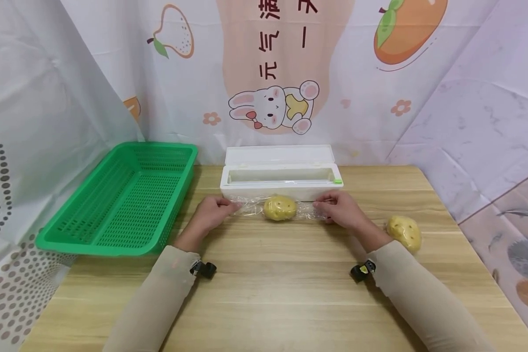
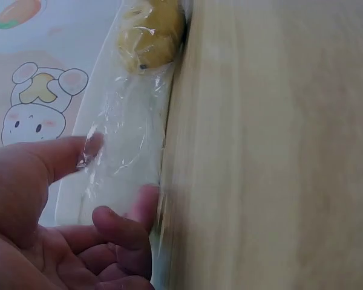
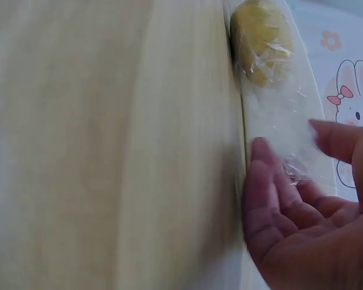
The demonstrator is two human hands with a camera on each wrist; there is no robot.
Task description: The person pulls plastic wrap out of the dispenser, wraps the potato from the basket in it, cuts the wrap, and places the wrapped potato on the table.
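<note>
A potato lies inside a strip of clear plastic wrap, in front of a white plastic-wrap dispenser box whose lid stands up. The wrap's loose ends reach out on both sides of it. At the left end my left hand touches the film; in the left wrist view thumb and forefinger are spread apart at the film's two edges. My right hand is at the other end, with thumb and fingers parted about the film in the right wrist view. A second potato lies beyond my right forearm.
A green perforated basket stands on the left of the wooden table. The dispenser box has a small green slider at its right end. A printed curtain hangs behind the table.
</note>
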